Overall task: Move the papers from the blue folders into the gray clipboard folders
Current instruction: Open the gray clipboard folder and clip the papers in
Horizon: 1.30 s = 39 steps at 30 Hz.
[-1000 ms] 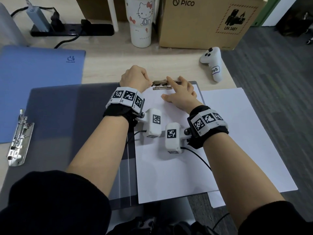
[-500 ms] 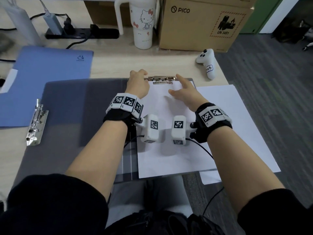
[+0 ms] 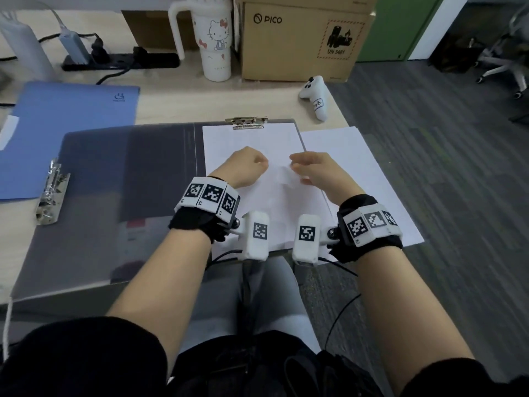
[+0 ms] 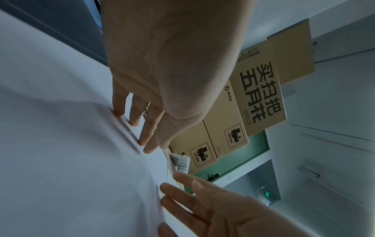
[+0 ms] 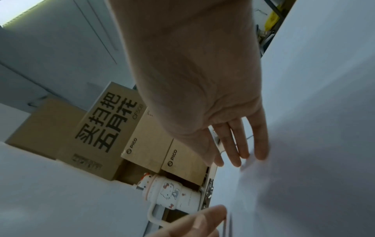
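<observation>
White paper [image 3: 252, 144] lies clipped in gray clipboard folder [image 3: 114, 196].

You have white papers [image 3: 252, 144] lying flat under the clip of the open gray clipboard folder [image 3: 120, 196]; the blue folder [image 3: 65, 124] lies behind it.

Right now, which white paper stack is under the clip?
The stack on the gray clipboard, its top edge under the metal clip, with both hands over it. The other stack lies loose to its right, partly off the desk.
</observation>
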Motion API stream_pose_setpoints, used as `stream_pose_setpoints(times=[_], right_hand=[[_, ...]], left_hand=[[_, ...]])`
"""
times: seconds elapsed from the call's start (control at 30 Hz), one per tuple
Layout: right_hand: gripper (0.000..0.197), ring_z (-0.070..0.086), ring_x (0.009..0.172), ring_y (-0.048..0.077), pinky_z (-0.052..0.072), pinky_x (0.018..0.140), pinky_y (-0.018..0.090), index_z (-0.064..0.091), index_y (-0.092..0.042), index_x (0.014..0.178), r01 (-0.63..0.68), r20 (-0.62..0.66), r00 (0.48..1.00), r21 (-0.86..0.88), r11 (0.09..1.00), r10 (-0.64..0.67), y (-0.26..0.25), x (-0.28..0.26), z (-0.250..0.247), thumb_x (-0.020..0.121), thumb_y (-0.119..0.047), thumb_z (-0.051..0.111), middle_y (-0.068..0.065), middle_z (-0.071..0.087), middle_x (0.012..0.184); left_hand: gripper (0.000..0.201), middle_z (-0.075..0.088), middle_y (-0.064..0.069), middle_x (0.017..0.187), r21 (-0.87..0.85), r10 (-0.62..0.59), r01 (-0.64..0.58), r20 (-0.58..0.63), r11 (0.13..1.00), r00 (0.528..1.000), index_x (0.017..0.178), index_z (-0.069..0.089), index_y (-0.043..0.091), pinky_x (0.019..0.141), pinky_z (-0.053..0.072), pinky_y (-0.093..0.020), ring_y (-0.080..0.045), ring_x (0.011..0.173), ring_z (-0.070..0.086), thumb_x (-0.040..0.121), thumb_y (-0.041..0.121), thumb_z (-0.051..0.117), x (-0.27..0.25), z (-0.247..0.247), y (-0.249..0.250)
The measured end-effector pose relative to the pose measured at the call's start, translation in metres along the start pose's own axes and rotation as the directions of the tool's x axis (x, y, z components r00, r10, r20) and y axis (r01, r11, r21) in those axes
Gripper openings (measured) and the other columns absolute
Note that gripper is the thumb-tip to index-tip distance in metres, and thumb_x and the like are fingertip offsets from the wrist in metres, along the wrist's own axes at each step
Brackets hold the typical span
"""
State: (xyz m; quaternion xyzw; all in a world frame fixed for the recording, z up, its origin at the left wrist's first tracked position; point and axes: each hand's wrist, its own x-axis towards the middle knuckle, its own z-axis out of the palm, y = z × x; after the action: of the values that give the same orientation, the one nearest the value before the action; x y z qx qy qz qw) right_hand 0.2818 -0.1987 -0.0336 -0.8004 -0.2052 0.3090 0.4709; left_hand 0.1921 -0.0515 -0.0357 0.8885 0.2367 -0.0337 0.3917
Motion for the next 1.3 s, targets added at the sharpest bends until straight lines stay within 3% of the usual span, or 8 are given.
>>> stream_pose_setpoints(times=[0.07, 0.23, 0.37, 0.53, 0.73, 0.9, 1.13, 1.3], right_hand=[[0.036, 0.053, 0.108, 0.017, 0.050, 0.089, 0.032, 0.053, -0.005, 0.130, -0.031, 0.006, 1.000, 0.052, 0.998, 0.031, 0.003, -0.013, -0.008, 0.094, -0.007, 0.049, 0.008, 0.056, 0.123], [0.033, 0.058, 0.094, 0.020, 0.053, 0.079, 0.028, 0.054, -0.006, 0.125, -0.057, -0.055, 0.996, 0.147, 0.988, 0.065, 0.017, -0.038, -0.024, 0.093, -0.008, 0.054, 0.010, 0.060, 0.107], [0.031, 0.065, 0.081, 0.021, 0.053, 0.071, 0.026, 0.061, -0.002, 0.117, 0.019, -0.326, 0.945, 0.176, 0.984, 0.041, 0.039, -0.045, -0.038, 0.086, -0.003, 0.057, 0.011, 0.067, 0.099], [0.037, 0.050, 0.121, 0.027, 0.039, 0.097, 0.032, 0.063, -0.006, 0.117, -0.090, -0.620, 0.785, -0.118, 0.989, -0.003, 0.062, -0.050, -0.055, 0.081, -0.003, 0.057, 0.010, 0.063, 0.120], [0.057, 0.017, 0.141, 0.033, 0.016, 0.114, 0.054, 0.044, -0.001, 0.129, -0.426, -0.574, 0.805, -0.387, 0.818, 0.147, 0.082, -0.056, -0.067, 0.082, -0.026, 0.065, 0.016, 0.032, 0.148], [0.051, 0.029, 0.132, 0.035, 0.038, 0.101, 0.048, 0.048, 0.003, 0.120, -0.347, -0.588, 0.805, -0.363, 0.865, 0.076, 0.085, -0.057, -0.072, 0.081, -0.023, 0.068, 0.018, 0.043, 0.137], [0.040, 0.044, 0.124, 0.034, 0.037, 0.099, 0.041, 0.052, -0.002, 0.126, -0.210, -0.654, 0.750, -0.376, 0.903, -0.098, 0.087, -0.060, -0.074, 0.086, -0.002, 0.054, 0.017, 0.052, 0.130], [0.019, 0.063, 0.099, 0.032, 0.048, 0.087, 0.038, 0.063, -0.005, 0.103, -0.011, -0.625, 0.758, -0.300, 0.954, -0.188, 0.071, -0.063, -0.076, 0.091, -0.012, 0.051, 0.014, 0.067, 0.108]], left_hand=[[0.030, 0.056, -0.007, 0.133, 0.034, 0.028, -0.028, 0.005, 0.999, 1.000, 0.119, 0.062, 0.007, 0.101, 0.035, -0.028, -0.023, 0.125, 0.049, 0.096, 0.016, 0.044, -0.006, 0.014, 0.006], [0.030, 0.053, -0.010, 0.136, 0.106, 0.104, -0.107, 0.031, 0.989, 0.994, 0.118, 0.062, 0.006, 0.103, 0.034, -0.029, -0.025, 0.126, 0.048, 0.094, 0.017, 0.048, -0.015, 0.046, 0.021], [0.029, 0.054, -0.012, 0.132, 0.163, 0.148, -0.157, 0.068, 0.974, 0.987, 0.113, 0.064, 0.004, 0.100, 0.036, -0.030, -0.027, 0.124, 0.049, 0.091, 0.020, 0.052, -0.018, 0.068, 0.039], [0.033, 0.053, -0.009, 0.134, 0.185, 0.165, -0.175, 0.067, 0.967, 0.984, 0.119, 0.061, 0.007, 0.101, 0.037, -0.031, -0.027, 0.125, 0.048, 0.089, 0.018, 0.054, -0.017, 0.086, 0.053], [0.036, 0.053, -0.001, 0.134, 0.192, 0.162, -0.151, -0.042, 0.970, 0.986, 0.117, 0.062, 0.018, 0.105, 0.037, -0.036, -0.023, 0.128, 0.045, 0.081, 0.017, 0.062, -0.013, 0.102, 0.054], [0.033, 0.055, 0.001, 0.130, 0.155, 0.133, -0.113, -0.127, 0.981, 0.983, 0.110, 0.065, 0.022, 0.102, 0.032, -0.037, -0.024, 0.127, 0.040, 0.078, 0.020, 0.068, -0.011, 0.108, 0.051], [0.027, 0.062, 0.007, 0.122, 0.004, 0.113, -0.115, -0.216, 0.993, 0.970, 0.100, 0.070, 0.022, 0.102, 0.032, -0.034, -0.020, 0.125, 0.042, 0.074, 0.021, 0.075, -0.012, 0.112, 0.048], [0.015, 0.066, 0.009, 0.117, -0.157, 0.079, -0.098, -0.125, 0.983, 0.989, 0.091, 0.072, 0.030, 0.108, 0.031, -0.032, -0.012, 0.122, 0.051, 0.077, 0.031, 0.071, -0.008, 0.110, 0.049]])
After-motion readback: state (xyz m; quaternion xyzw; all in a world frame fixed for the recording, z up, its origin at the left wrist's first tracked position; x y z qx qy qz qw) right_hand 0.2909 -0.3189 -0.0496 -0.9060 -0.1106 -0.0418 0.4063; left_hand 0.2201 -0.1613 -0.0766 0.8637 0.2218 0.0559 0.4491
